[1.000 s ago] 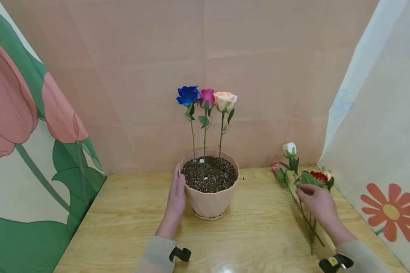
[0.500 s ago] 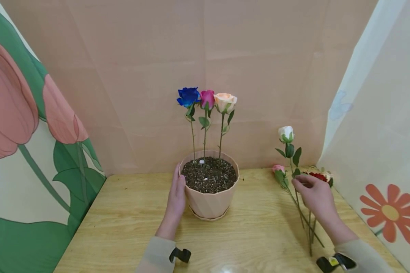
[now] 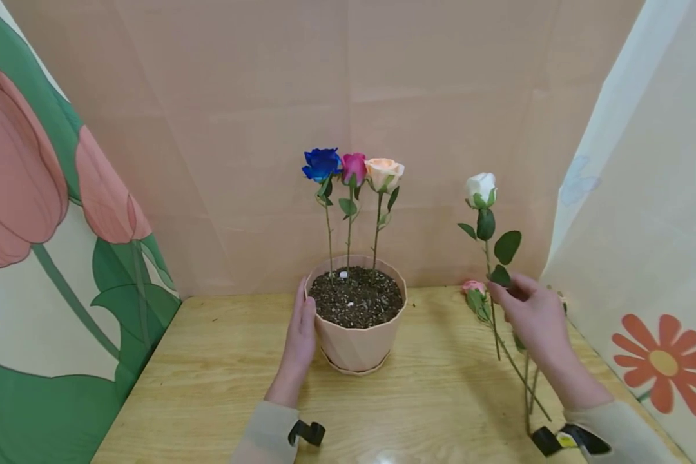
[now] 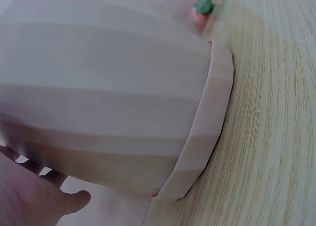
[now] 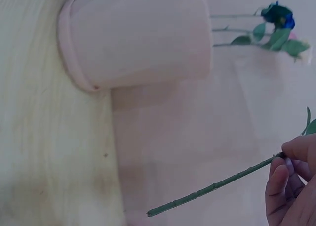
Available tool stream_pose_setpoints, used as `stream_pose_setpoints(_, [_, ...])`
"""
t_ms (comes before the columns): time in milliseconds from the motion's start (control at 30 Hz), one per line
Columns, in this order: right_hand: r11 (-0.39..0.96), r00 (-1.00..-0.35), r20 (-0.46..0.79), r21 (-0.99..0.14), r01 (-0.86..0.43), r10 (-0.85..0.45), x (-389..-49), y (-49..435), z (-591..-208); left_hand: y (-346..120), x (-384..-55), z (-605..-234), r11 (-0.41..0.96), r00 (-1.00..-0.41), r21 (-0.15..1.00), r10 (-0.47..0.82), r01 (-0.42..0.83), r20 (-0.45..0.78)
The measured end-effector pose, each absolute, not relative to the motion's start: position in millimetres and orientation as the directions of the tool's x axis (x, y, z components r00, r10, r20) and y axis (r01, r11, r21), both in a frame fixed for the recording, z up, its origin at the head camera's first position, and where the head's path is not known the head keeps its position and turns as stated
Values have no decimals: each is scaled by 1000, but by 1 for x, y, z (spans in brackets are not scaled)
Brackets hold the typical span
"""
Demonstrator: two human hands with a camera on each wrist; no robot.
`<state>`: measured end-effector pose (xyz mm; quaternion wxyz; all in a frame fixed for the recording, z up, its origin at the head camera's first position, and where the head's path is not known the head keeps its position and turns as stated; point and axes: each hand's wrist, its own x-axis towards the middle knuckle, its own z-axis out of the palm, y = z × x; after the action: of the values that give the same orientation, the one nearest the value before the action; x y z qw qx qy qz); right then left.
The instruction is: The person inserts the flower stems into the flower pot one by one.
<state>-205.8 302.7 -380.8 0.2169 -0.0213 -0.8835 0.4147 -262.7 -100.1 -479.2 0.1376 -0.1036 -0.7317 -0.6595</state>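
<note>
A pink flowerpot (image 3: 356, 345) filled with dark soil (image 3: 359, 299) stands in its saucer. My left hand (image 3: 299, 328) rests against the pot's left side with its fingers straight; in the left wrist view the thumb (image 4: 74, 202) shows beside the pot wall. Upright in the soil are a blue rose (image 3: 321, 165), a magenta rose (image 3: 354, 167) and a peach rose (image 3: 385, 173). At the right, my right hand (image 3: 533, 316) pinches a white rose (image 3: 481, 189) by its stem, bloom up. Its bare lower stem (image 5: 212, 187) slants out past the fingers in the right wrist view.
A pink rose (image 3: 474, 296) lies on the wooden table (image 3: 232, 374) at the right, with other stems (image 3: 526, 393) crossing it, partly hidden by my right hand. A pinkish cloth (image 3: 238, 129) hangs behind, and printed flower panels (image 3: 664, 361) flank both sides.
My right hand has lifted the white rose off the pile, raising it upward and slightly left, nearer upright. My left hand stays at the pot.
</note>
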Motion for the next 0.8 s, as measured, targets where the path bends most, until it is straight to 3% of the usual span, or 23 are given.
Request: stream_pose_setpoints(800, [452, -872, 457, -824, -341, 175, -204, 215, -292, -100, -263, -479, 105, -941, 937, -23, 335, 339])
